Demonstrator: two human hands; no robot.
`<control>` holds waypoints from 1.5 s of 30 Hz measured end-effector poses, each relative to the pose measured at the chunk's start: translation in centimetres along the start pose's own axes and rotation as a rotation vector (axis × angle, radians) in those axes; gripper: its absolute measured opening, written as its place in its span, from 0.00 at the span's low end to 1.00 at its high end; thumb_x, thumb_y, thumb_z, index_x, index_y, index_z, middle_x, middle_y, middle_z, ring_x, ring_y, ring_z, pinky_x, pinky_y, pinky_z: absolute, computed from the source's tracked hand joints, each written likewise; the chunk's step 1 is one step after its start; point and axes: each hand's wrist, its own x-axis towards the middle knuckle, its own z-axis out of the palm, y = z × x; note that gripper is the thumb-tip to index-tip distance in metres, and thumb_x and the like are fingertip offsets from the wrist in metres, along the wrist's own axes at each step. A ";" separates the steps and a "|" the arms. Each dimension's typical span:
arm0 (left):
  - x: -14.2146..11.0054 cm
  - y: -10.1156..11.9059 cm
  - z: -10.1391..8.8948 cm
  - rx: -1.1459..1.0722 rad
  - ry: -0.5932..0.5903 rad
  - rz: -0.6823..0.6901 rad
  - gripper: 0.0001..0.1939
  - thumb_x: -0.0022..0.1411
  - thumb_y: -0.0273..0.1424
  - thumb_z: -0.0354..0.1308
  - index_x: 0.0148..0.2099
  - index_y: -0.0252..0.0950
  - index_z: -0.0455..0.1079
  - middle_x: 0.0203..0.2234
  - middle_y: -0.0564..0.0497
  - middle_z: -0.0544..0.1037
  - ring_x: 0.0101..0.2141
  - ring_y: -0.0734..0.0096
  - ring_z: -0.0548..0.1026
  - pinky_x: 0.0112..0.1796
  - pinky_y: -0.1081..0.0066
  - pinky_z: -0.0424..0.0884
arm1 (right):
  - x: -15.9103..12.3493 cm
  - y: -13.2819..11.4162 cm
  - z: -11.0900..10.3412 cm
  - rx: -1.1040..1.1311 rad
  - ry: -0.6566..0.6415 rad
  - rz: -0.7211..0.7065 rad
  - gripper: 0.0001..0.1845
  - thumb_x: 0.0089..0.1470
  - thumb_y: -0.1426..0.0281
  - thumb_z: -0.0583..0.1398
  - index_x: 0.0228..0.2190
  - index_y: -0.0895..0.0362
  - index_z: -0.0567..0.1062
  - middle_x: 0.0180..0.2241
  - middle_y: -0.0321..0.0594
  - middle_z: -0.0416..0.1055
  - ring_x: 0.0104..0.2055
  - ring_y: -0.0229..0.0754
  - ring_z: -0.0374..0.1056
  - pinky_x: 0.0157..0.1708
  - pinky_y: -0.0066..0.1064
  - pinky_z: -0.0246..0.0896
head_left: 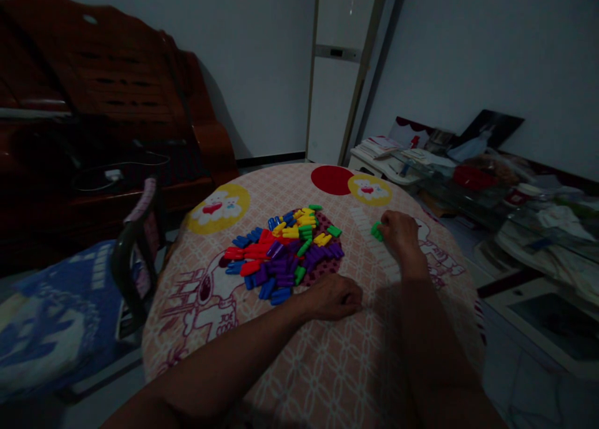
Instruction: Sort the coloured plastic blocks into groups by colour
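Tbl. (322, 366): rd. top, fully covered w/ pink cloth (299, 345), white lattice pattern. Prints noted: yellow discs w/ white figures at far L and far R-ctr., plain red disc beside the latter; cartoon figure w/ "JOE" lettering near L, another at R edge. Plastic pcs. (281, 254) heaped L of ctr. – red, blue, yellow, green, purple, many touching or overlapping, most lying flat. Maroon spotted patch (327, 266) shows under heap's R side; print or separate mat, can't tell. White strip (367, 229) lies R of heap, running lengthwise – green pcs. (376, 231) at its R-hand side, cloth contact unclear.
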 end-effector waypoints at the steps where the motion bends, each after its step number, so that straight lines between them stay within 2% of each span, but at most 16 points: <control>1: 0.0 0.0 0.0 -0.001 0.007 0.006 0.07 0.62 0.30 0.58 0.31 0.34 0.66 0.27 0.54 0.72 0.28 0.77 0.68 0.31 0.76 0.59 | 0.1 -0.4 -0.2 0.047 0.011 -0.014 0.08 0.54 0.72 0.61 0.36 0.57 0.80 0.38 0.46 0.79 0.42 0.47 0.73 0.40 0.32 0.60; 4: 0.1 0.1 0.0 0.006 0.084 0.012 0.06 0.62 0.27 0.55 0.31 0.34 0.66 0.27 0.53 0.72 0.28 0.77 0.68 0.31 0.76 0.60 | 0.1 -2.2 -0.1 0.222 -0.046 -0.102 0.07 0.56 0.70 0.61 0.34 0.56 0.81 0.36 0.43 0.79 0.39 0.44 0.73 0.41 0.31 0.61; 7: 0.3 0.1 0.0 0.037 0.172 -0.010 0.07 0.63 0.25 0.53 0.31 0.34 0.67 0.28 0.51 0.74 0.28 0.75 0.69 0.32 0.75 0.61 | -0.3 -5.1 1.1 0.388 -0.132 -0.243 0.08 0.56 0.71 0.61 0.36 0.56 0.81 0.37 0.44 0.80 0.39 0.43 0.74 0.43 0.31 0.63; 10: 0.2 -0.1 0.3 0.043 0.134 0.001 0.05 0.61 0.25 0.54 0.32 0.34 0.69 0.30 0.50 0.76 0.29 0.74 0.71 0.33 0.75 0.63 | -1.4 -8.5 2.8 0.600 -0.149 -0.502 0.16 0.57 0.72 0.60 0.47 0.55 0.80 0.45 0.46 0.79 0.46 0.45 0.73 0.49 0.35 0.65; 12: 0.1 -0.3 0.6 0.039 0.092 -0.005 0.04 0.60 0.25 0.55 0.32 0.34 0.70 0.29 0.51 0.77 0.29 0.75 0.72 0.32 0.75 0.62 | -2.2 -10.4 3.9 0.709 -0.156 -0.661 0.19 0.58 0.74 0.59 0.50 0.53 0.78 0.50 0.45 0.77 0.52 0.45 0.72 0.54 0.39 0.64; 14: 0.1 -0.4 0.9 0.043 0.064 -0.012 0.05 0.58 0.25 0.55 0.30 0.34 0.70 0.26 0.52 0.77 0.26 0.75 0.70 0.30 0.74 0.61 | -2.8 -11.7 4.8 0.747 -0.174 -0.732 0.20 0.57 0.76 0.58 0.49 0.51 0.79 0.51 0.42 0.77 0.54 0.45 0.71 0.57 0.41 0.63; 16: 0.0 -0.4 0.9 0.039 0.046 0.000 0.06 0.57 0.24 0.55 0.27 0.34 0.68 0.23 0.53 0.75 0.23 0.77 0.68 0.28 0.74 0.59 | -3.2 -12.3 5.3 0.746 -0.207 -0.732 0.18 0.56 0.77 0.59 0.45 0.51 0.81 0.48 0.42 0.78 0.52 0.45 0.72 0.56 0.40 0.63; 20: -0.1 -0.2 0.6 0.007 0.043 0.002 0.08 0.57 0.25 0.55 0.25 0.34 0.65 0.20 0.55 0.72 0.21 0.79 0.65 0.27 0.74 0.57 | -2.9 -12.3 4.8 0.800 -0.251 -0.662 0.12 0.54 0.76 0.62 0.38 0.54 0.83 0.41 0.43 0.80 0.45 0.45 0.75 0.49 0.36 0.66; 24: -0.2 -0.2 0.2 0.019 0.032 0.026 0.09 0.58 0.26 0.55 0.25 0.34 0.62 0.22 0.55 0.71 0.24 0.78 0.66 0.29 0.75 0.58 | -1.5 -10.2 2.7 0.868 -0.148 -0.450 0.10 0.53 0.71 0.62 0.37 0.55 0.83 0.38 0.41 0.80 0.41 0.43 0.75 0.46 0.33 0.67; 27: -0.2 -0.2 0.1 0.032 0.012 0.034 0.09 0.59 0.27 0.55 0.26 0.35 0.61 0.22 0.55 0.69 0.25 0.78 0.66 0.29 0.75 0.58 | -0.2 -6.9 0.9 0.821 -0.058 -0.157 0.12 0.50 0.68 0.62 0.37 0.57 0.82 0.32 0.40 0.79 0.34 0.42 0.74 0.38 0.32 0.68; 29: -0.2 -0.3 0.2 0.035 0.010 0.031 0.09 0.59 0.27 0.55 0.26 0.35 0.61 0.22 0.56 0.69 0.25 0.78 0.66 0.29 0.75 0.57 | 0.5 -4.1 -0.2 0.763 0.012 0.045 0.18 0.49 0.68 0.62 0.42 0.60 0.81 0.28 0.41 0.78 0.29 0.42 0.73 0.33 0.31 0.68; 31: -0.2 -0.3 0.2 0.042 0.008 0.031 0.09 0.59 0.27 0.55 0.27 0.35 0.61 0.22 0.56 0.69 0.25 0.78 0.65 0.29 0.75 0.56 | 0.8 -1.4 -1.0 0.667 0.083 0.195 0.22 0.49 0.68 0.61 0.46 0.62 0.79 0.27 0.42 0.78 0.27 0.43 0.72 0.30 0.32 0.67; 33: -0.2 -0.3 0.2 0.048 0.001 0.033 0.09 0.59 0.26 0.55 0.27 0.35 0.61 0.23 0.55 0.69 0.25 0.78 0.65 0.29 0.75 0.56 | 0.9 0.9 -1.6 0.500 0.160 0.292 0.22 0.48 0.70 0.60 0.45 0.63 0.80 0.29 0.46 0.78 0.30 0.45 0.73 0.32 0.33 0.67; 35: -0.3 -0.3 0.2 0.049 -0.001 0.038 0.08 0.59 0.27 0.55 0.27 0.35 0.62 0.23 0.55 0.69 0.25 0.78 0.65 0.29 0.74 0.56 | 0.6 2.6 -1.8 0.296 0.203 0.325 0.19 0.46 0.72 0.60 0.40 0.64 0.82 0.32 0.51 0.79 0.36 0.49 0.74 0.37 0.35 0.67; 38: -0.2 -0.4 0.2 0.049 -0.001 0.037 0.07 0.59 0.27 0.55 0.28 0.35 0.63 0.23 0.56 0.70 0.25 0.78 0.66 0.29 0.74 0.56 | 0.3 3.8 -1.3 0.081 0.144 0.335 0.16 0.44 0.75 0.59 0.35 0.63 0.83 0.34 0.54 0.79 0.40 0.51 0.74 0.40 0.34 0.65; 45: -0.2 -0.5 0.1 0.035 -0.017 0.037 0.08 0.60 0.28 0.56 0.28 0.35 0.63 0.24 0.55 0.70 0.26 0.78 0.66 0.30 0.75 0.58 | 0.2 3.2 1.3 -0.015 -0.022 0.309 0.13 0.48 0.74 0.59 0.32 0.64 0.82 0.33 0.58 0.79 0.38 0.52 0.75 0.36 0.33 0.63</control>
